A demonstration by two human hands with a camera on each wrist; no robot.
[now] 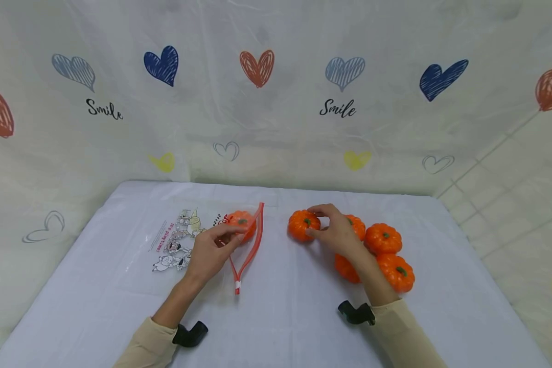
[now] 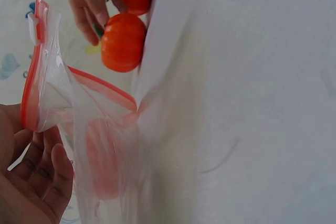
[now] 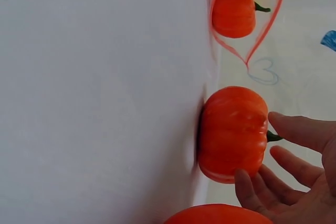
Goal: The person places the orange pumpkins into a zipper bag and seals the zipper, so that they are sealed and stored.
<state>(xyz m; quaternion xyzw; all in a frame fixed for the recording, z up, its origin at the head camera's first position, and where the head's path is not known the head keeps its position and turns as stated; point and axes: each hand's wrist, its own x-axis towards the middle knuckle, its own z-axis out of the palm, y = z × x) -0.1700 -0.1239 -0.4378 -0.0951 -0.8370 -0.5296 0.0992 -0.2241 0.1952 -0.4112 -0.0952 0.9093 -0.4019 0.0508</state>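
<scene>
My left hand (image 1: 215, 251) pinches the upper side of a clear zip bag (image 2: 81, 103) with a red zip edge, holding its mouth open toward the right. Inside, near the mouth, sits an orange toy pumpkin (image 1: 242, 221), seen through the plastic. Right of the bag, another toy pumpkin (image 1: 302, 226) with a green stem stands on the table, and my right hand (image 1: 339, 232) grips its right side between thumb and fingers. Several more toy pumpkins (image 1: 396, 271) cluster to the right, partly hidden under the right hand and forearm.
A white cloth covers the table (image 1: 285, 317). Behind it hangs a pale sheet (image 1: 285, 122) printed with hearts and "Smile". Cartoon animals are printed on the bag's flat left part. Black wrist mounts (image 1: 190, 335) stick out beside both sleeves.
</scene>
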